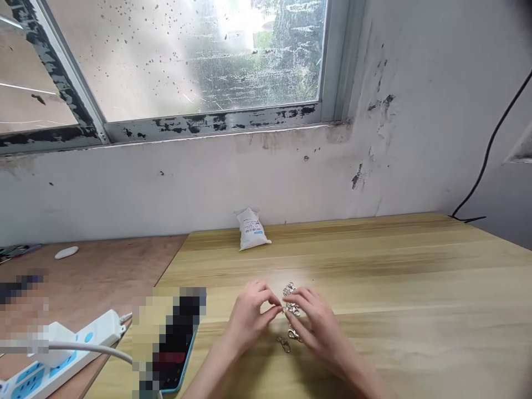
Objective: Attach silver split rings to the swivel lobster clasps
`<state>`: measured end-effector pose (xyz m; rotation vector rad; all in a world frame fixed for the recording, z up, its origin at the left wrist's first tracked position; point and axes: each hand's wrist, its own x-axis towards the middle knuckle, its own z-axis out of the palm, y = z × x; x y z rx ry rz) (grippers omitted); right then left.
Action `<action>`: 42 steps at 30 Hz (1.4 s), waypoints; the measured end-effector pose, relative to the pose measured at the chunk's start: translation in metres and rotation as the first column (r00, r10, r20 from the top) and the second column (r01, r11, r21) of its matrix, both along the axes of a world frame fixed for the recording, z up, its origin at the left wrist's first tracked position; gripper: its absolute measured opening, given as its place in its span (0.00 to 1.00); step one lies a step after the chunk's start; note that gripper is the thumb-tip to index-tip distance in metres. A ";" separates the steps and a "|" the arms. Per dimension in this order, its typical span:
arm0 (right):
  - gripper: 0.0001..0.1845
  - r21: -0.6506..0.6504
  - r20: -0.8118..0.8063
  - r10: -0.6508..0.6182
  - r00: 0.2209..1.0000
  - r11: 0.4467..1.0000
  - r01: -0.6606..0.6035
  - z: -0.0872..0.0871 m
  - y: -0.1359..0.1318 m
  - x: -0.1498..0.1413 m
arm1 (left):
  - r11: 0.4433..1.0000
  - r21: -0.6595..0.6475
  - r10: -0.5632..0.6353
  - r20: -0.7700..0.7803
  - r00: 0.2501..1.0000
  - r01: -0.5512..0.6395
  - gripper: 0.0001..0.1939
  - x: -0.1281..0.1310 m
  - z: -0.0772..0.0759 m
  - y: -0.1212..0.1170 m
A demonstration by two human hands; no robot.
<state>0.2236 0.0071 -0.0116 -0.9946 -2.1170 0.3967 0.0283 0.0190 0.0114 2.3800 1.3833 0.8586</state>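
While both hands work close together over the pale wooden tabletop (415, 299), I can see a small gathering of silvery metal clasps (293, 308) between them, nearer the tabletop's left edge than its right. They lie in a loose row that runs from the far side toward the near, some half hidden by the right hand (318, 321), whose fingers arch over them. A single clasp (284, 344) lies just apart on the near side of the row.

The left hand (253, 311) has thumb and forefinger drawn together in a pinch, and the right thumb and fingers come right up to them. Something tiny seems to sit where the tips meet — from here I cannot tell what it is, or which hand grips it.

Along the left edge lies a phone (173, 379) with a blue rim, mostly blurred out. A white packet (251, 230) with a printed label rests at the far edge, near the far left corner, close to the wall (199, 183). Past the left edge, a brown board (137, 260) carries a white power strip (89, 338) and a white oval object (66, 252). By the far right corner, a black cable (487, 152) runs up — and a spotted window (187, 61) looms above everything.
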 end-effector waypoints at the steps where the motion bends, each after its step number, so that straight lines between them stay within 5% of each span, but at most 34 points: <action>1: 0.13 -0.033 -0.064 0.008 0.998 0.999 -0.010 0.002 -0.001 -0.001 | 0.997 -0.079 -0.003 0.144 0.990 0.015 0.06 0.000 0.006 -0.008; 4: 0.14 -0.176 -0.251 0.074 0.965 0.977 -0.121 0.009 -0.009 -0.005 | 0.970 -0.241 0.071 0.403 0.912 0.031 0.07 0.001 0.020 -0.031; 9: 0.15 -0.381 -0.360 0.088 0.929 0.895 -0.233 0.012 -0.021 -0.014 | 0.958 -0.280 0.099 0.529 0.843 0.063 0.09 0.001 0.017 -0.049; 13: 0.18 -0.477 -0.395 0.031 0.918 0.847 -0.234 0.006 -0.019 -0.015 | 0.963 -0.266 0.115 0.536 0.836 0.038 0.10 -0.002 0.004 -0.048; 19: 0.16 -0.515 -0.643 0.060 0.764 0.704 -0.489 0.001 -0.018 -0.021 | 0.963 -0.269 0.143 0.501 0.853 -0.004 0.09 -0.007 -0.001 -0.049; 22: 0.17 -0.534 -0.660 0.062 0.749 0.663 -0.526 -0.001 -0.019 -0.024 | 0.963 -0.268 0.139 0.499 0.855 0.000 0.09 -0.006 -0.003 -0.051; 34: 0.17 -0.497 -0.414 0.069 0.908 0.818 -0.289 0.006 -0.022 -0.018 | 0.950 -0.310 0.096 0.432 0.897 0.048 0.08 -0.009 0.003 -0.052; 42: 0.18 -0.514 -0.325 0.071 0.943 0.824 -0.239 0.008 -0.022 -0.017 | 0.975 -0.223 0.055 0.300 0.952 0.014 0.06 -0.009 -0.001 -0.053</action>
